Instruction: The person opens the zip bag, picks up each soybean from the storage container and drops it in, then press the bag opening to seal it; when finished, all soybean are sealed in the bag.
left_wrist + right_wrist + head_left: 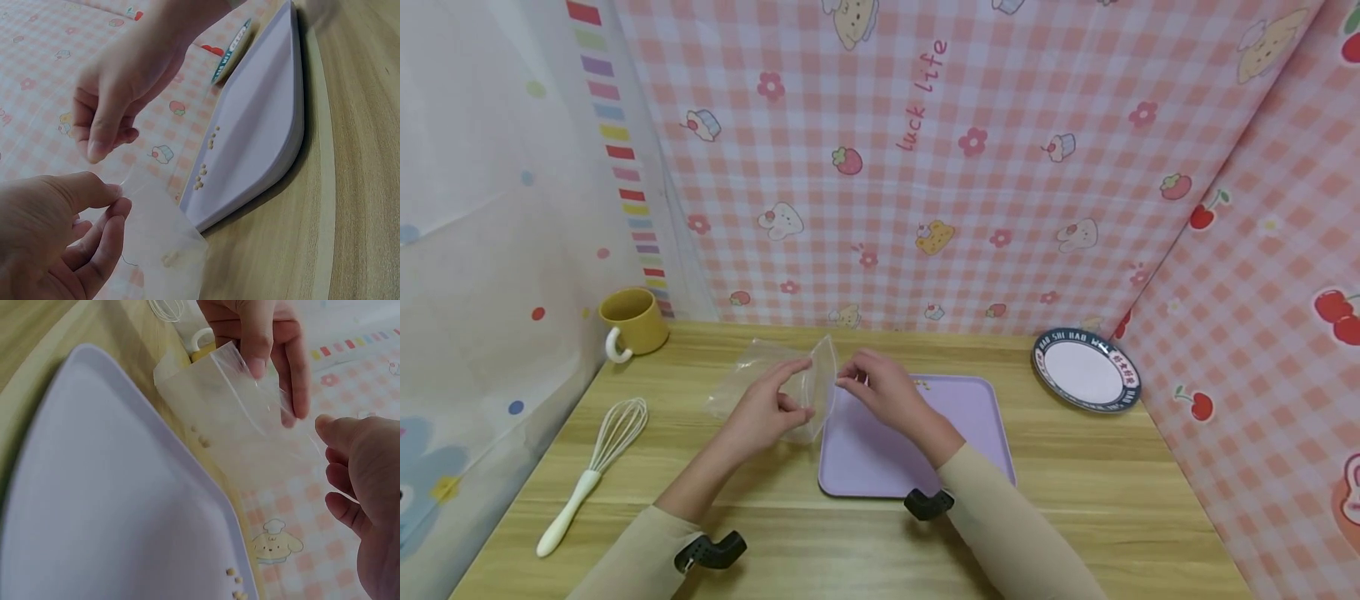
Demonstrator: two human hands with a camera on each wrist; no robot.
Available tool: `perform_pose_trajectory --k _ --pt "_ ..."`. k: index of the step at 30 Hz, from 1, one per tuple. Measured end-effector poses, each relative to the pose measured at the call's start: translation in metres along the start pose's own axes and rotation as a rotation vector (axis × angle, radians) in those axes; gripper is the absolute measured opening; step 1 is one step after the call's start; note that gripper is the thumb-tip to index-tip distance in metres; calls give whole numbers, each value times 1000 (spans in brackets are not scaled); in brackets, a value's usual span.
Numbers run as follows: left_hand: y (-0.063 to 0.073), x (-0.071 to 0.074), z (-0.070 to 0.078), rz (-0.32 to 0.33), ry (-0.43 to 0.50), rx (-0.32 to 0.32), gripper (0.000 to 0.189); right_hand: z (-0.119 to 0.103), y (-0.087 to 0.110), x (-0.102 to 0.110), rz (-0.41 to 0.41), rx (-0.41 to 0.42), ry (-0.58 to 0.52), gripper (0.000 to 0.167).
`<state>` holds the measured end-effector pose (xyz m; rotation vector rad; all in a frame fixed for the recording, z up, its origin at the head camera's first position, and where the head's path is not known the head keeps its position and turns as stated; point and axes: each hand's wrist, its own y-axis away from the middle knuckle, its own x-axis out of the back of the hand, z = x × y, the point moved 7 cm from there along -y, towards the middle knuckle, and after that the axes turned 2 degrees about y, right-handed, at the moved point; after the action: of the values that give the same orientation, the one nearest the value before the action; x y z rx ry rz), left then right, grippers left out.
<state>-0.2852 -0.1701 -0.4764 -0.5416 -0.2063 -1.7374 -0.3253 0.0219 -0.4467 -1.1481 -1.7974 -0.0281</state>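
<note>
A clear plastic bag [822, 392] is pinched by my left hand [775, 404] between thumb and fingers near its mouth. Several small tan pieces, like dried beans [204, 441], show through its film. My right hand [883, 392] hovers at the bag's open edge, fingers bent in and thumb close to them; whether a small piece sits between the fingertips I cannot tell. Beneath that hand lies a lilac tray [865, 462], with several loose tan pieces [201, 178] near its far edge.
A yellow mug [634, 323] stands at the back left, and a white-handled whisk [591, 475] lies in front of it. At the back right a dark-rimmed plate [1086, 371] lies near the patterned side wall. Checked cloth [925, 200] backs the wooden table.
</note>
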Motion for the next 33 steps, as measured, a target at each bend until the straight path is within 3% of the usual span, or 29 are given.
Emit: perform_pose_trajectory --k 15,33 --pt "0 0 2 -4 32 -43 77 -8 -31 -7 -17 -42 55 4" --pt "0 0 2 -4 20 -20 78 -2 -42 -9 6 -41 64 10"
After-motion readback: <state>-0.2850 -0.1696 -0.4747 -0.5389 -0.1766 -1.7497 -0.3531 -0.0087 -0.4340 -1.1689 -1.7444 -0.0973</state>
